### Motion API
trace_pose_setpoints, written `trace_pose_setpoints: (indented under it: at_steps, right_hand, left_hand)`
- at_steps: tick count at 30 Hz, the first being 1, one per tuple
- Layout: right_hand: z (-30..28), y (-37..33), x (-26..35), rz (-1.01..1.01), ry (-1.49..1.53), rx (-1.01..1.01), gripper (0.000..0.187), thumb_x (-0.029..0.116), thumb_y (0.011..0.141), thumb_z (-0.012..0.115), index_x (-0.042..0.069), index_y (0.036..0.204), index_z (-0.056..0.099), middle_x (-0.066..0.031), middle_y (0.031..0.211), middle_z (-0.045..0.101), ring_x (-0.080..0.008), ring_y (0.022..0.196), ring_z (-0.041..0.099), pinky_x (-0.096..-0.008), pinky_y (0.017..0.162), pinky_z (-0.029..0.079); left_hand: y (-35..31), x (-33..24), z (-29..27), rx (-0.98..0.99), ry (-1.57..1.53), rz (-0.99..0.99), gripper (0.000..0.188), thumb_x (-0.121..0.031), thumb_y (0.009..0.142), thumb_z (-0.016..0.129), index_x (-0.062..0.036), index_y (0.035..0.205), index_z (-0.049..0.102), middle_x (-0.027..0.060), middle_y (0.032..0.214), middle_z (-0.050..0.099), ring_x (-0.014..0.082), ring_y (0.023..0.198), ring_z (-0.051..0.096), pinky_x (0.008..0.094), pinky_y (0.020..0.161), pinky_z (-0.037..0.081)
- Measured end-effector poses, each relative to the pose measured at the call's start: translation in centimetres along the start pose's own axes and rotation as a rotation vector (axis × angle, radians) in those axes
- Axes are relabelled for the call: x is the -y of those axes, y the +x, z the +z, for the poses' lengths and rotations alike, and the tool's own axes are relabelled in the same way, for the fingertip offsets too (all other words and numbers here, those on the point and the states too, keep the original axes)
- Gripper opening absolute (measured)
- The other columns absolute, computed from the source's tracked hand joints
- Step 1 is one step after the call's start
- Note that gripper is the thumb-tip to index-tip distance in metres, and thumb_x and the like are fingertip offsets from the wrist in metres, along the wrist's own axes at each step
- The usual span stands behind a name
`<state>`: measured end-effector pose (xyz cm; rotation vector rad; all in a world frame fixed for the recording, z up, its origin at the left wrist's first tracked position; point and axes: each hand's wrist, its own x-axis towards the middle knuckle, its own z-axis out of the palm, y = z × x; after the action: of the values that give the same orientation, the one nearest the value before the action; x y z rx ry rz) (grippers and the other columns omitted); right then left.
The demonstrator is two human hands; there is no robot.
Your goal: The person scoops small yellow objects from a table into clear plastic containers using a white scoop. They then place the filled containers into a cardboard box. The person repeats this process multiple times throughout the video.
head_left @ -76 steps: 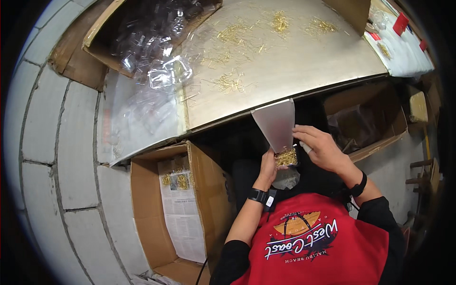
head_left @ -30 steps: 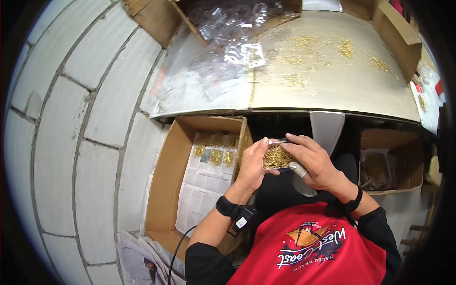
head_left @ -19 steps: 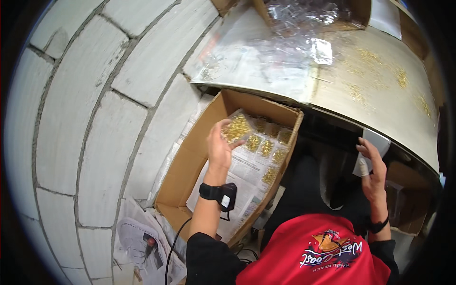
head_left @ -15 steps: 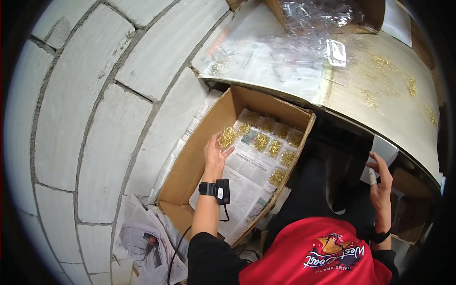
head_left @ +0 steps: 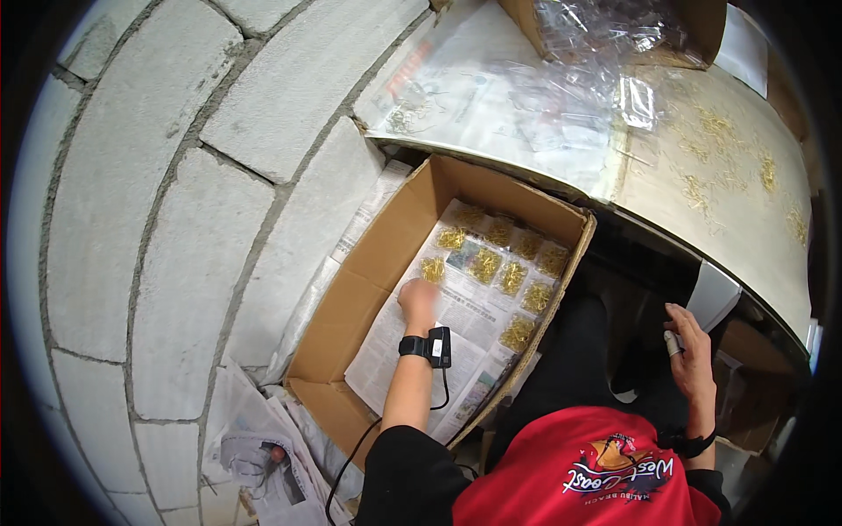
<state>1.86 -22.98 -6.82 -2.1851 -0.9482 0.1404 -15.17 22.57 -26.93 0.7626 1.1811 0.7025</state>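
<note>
The clear pack (head_left: 431,266) of gold wire pieces sits on newspaper (head_left: 465,335) in the cardboard box (head_left: 353,294), just beyond the left hand (head_left: 419,303); it looks light and probably slippery, best taken by its side edges. Blur hides the left fingers, so their grip cannot be told; the right hand (head_left: 688,352) is loosely spread, apparently empty.

Inside the cardboard box (head_left: 338,302), the left hand (head_left: 419,304) is blurred and its fingertips are hidden; whether the nearest gold packet (head_left: 432,268) is touched cannot be told. Above the box and to its right, a carton (head_left: 524,17) of clear plastic cases (head_left: 574,98) is cut off by the view's top edge, and loose gold pieces (head_left: 717,125) on the counter (head_left: 750,237) are too small to be identified.
</note>
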Motion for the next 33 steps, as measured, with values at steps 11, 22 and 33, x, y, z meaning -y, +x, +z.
trace_pose_setpoints:
  at_steps: [11,22,33]
  right_hand:
    - [0.1,-0.5,-0.6,0.086,-0.089,0.103,0.039,-0.012,0.076,0.055,-0.002,0.114,0.054,-0.0176,0.115,0.058,-0.0340,0.091,0.062,-0.0352,0.081,0.050]
    - [0.7,-1.1,-2.1,0.102,-0.129,0.151,0.037,-0.009,0.077,0.056,-0.002,0.113,0.055,-0.0180,0.114,0.059,-0.0381,0.098,0.059,-0.0383,0.084,0.049]
    - [0.7,-1.3,-2.0,0.135,-0.132,0.193,0.031,-0.002,0.078,0.060,-0.001,0.109,0.058,-0.0178,0.109,0.061,-0.0375,0.098,0.059,-0.0395,0.083,0.049]
  left_hand:
    - [-0.2,-1.3,0.6,0.180,0.234,0.040,0.017,-0.018,0.092,0.056,-0.0056,0.103,0.059,0.0004,0.075,0.055,0.0098,0.063,0.055,0.0242,0.056,0.049]
    - [-6.6,-1.2,-2.0,0.400,0.371,-0.160,0.013,-0.011,0.091,0.057,-0.0019,0.100,0.058,0.0044,0.079,0.060,0.0139,0.069,0.060,0.0270,0.062,0.052]
    - [-7.9,4.9,-0.9,0.362,0.928,0.338,0.025,-0.012,0.084,0.063,0.0035,0.103,0.060,0.0138,0.095,0.062,0.0249,0.088,0.062,0.0334,0.079,0.051]
